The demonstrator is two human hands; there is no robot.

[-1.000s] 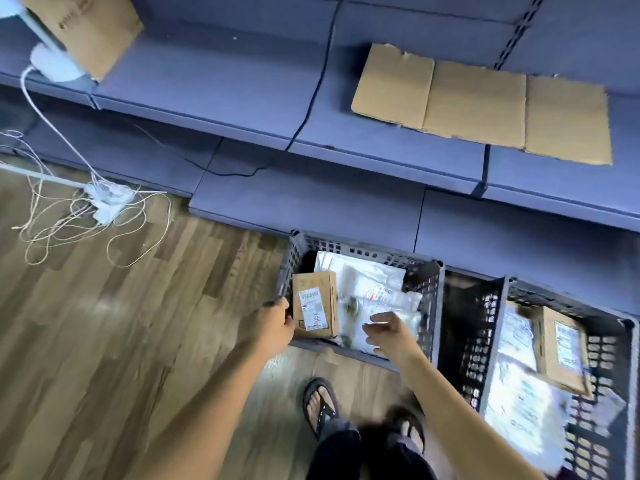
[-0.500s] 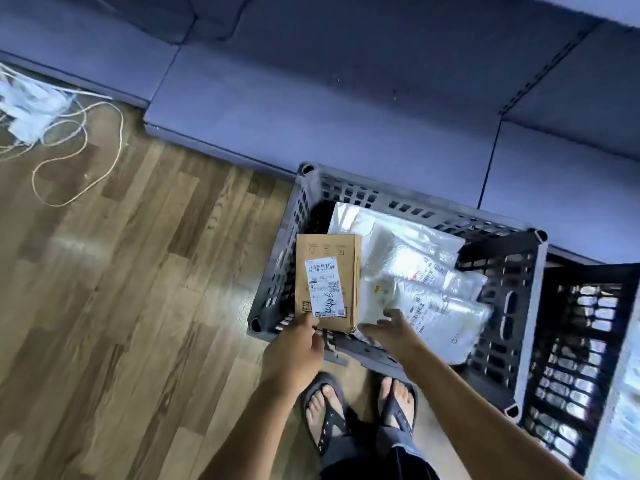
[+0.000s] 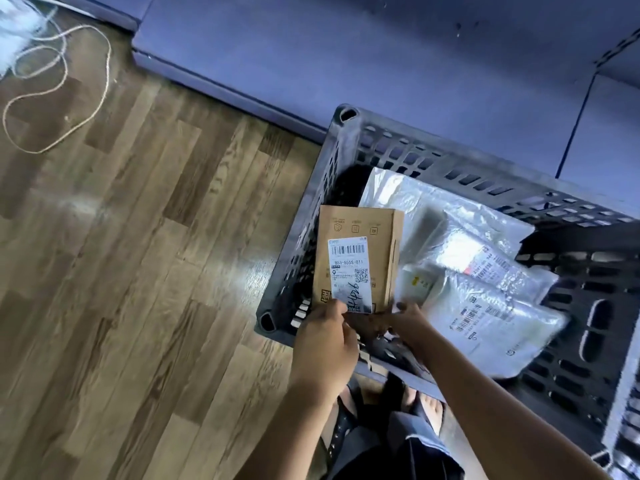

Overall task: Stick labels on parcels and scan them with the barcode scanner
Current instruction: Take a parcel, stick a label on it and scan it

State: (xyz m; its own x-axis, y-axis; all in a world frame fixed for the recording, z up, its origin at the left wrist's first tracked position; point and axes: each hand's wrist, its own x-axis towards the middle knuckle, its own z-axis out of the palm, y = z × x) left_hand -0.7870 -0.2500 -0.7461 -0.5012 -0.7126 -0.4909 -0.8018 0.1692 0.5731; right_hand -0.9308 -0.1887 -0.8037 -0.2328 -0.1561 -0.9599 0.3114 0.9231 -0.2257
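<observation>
A small brown cardboard parcel point(image 3: 379, 244) with a white barcode label point(image 3: 349, 273) stands over the near left corner of a dark grey plastic crate point(image 3: 304, 237). My left hand point(image 3: 325, 348) pinches the parcel's lower edge at the label. Beside it, my right hand point(image 3: 407, 323) holds the parcel's lower right corner. Inside the crate lie silver plastic mailer bags point(image 3: 485, 265) with printed labels. No barcode scanner is in view.
Wood-pattern floor point(image 3: 121, 271) spreads to the left, with a loose white cord point(image 3: 62, 88) at the top left. A blue-grey low shelf base point(image 3: 346, 57) runs behind the crate. A second dark crate's edge point(image 3: 620, 427) sits at the right. My sandalled feet point(image 3: 381, 403) are below the crate.
The view has dropped and closed in on the crate. The parcel has come up towards me, and both hands now hold its lower edge.
</observation>
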